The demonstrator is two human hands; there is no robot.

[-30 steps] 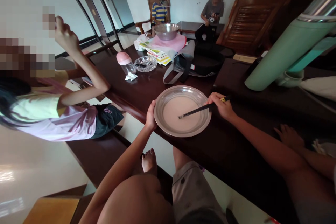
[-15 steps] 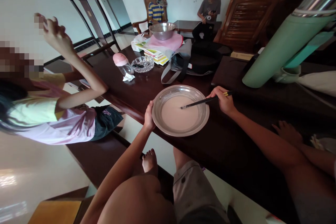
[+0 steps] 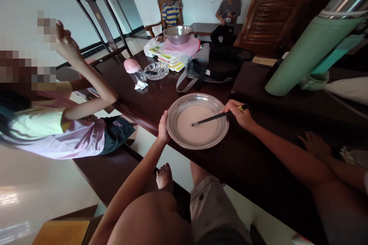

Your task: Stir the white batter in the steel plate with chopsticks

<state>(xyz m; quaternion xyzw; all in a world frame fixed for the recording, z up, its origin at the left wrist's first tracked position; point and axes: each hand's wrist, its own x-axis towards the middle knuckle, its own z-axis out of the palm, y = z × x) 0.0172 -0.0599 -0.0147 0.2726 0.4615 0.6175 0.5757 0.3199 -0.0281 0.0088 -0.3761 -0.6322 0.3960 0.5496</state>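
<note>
Clearly, basin (image 3: 197, 142) sits near table edge (image 3: 149, 125), left hand (image 3: 163, 127) gripping rim.

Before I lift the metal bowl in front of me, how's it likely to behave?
The bowl looks like shiny metal, so it's probably stiff. The pale liquid inside likely adds weight and could slosh if tilted.

Two metal bowls (image 3: 198, 100) (image 3: 177, 38), one glass ashtray (image 3: 159, 72), one green thermos (image 3: 304, 51).
</note>
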